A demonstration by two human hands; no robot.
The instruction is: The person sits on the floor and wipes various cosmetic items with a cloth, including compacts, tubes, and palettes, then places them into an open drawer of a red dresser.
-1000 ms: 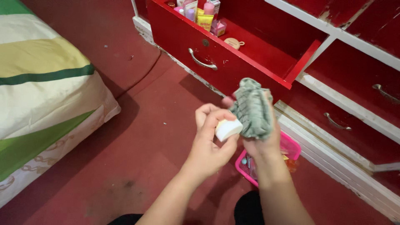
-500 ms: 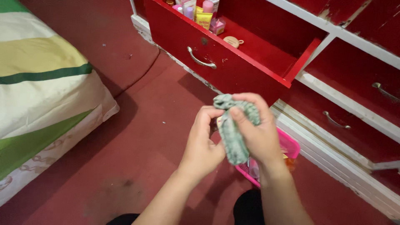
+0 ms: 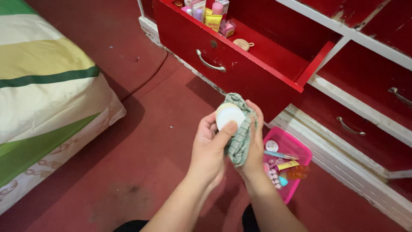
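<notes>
Risk here, as we judge it, lies in the grip: our left hand (image 3: 210, 150) pinches the small round white jar with a pale cream rim (image 3: 229, 116) only by thumb and fingertips, fingers closed on its edge, while our right hand (image 3: 253, 148) presses the crumpled grey-green checked cloth (image 3: 239, 137) against its far side, fingers wrapped around the cloth. Held up over the dark red floor (image 3: 141, 141), the jar could slip out if the cloth drags on it, and drop or roll away.

Just below the right hand sits the bright pink rectangular plastic basket (image 3: 300, 150), with a round white lid-like disc, a yellow tube and small pastel bits inside; a fallen jar could knock these about.

In the open red wooden drawer with a metal handle (image 3: 240, 64), at its far left corner, stand a yellow tube, pink and lilac bottles and a small pink box; their labels are too small to tell. A round tan wooden piece lies further right. At left is the cream, yellow and green striped mattress (image 3: 43, 86).
</notes>
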